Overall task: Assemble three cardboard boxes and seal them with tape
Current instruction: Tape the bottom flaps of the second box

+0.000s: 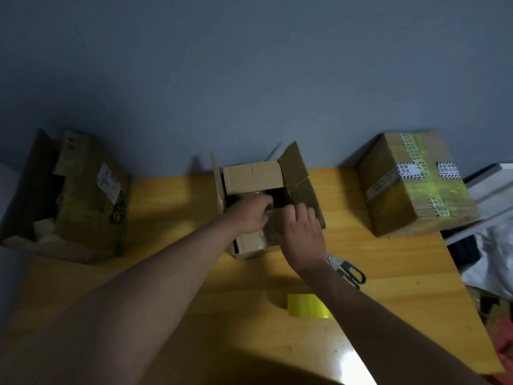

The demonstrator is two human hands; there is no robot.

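Fingers of the left hand curl down over the near flap of the middle box, their tips dipping into its dark opening; whether they pinch the flap or only press on it cannot be told. At the far left of the worktop a large opened box lies tipped on its side, a white label on its upper face, with pale packing stuff dimly showing in its shadowed mouth. The middle box stands at the back edge against the blue wall, its far flap folded inward, its side flaps standing up, and its inside too dark to read. Beside the left hand, the right hand rests on the box's near right part with fingers bent onto a crinkled, glossy patch, likely clear tape, though blur hides the detail. Nearer the viewer, a yellow tape roll lies on the worktop, partly covered by the right forearm. Blue-handled scissors lie just right of that wrist, blades hidden behind it. At the far right a closed box sits sealed with yellowish tape and printed strips.
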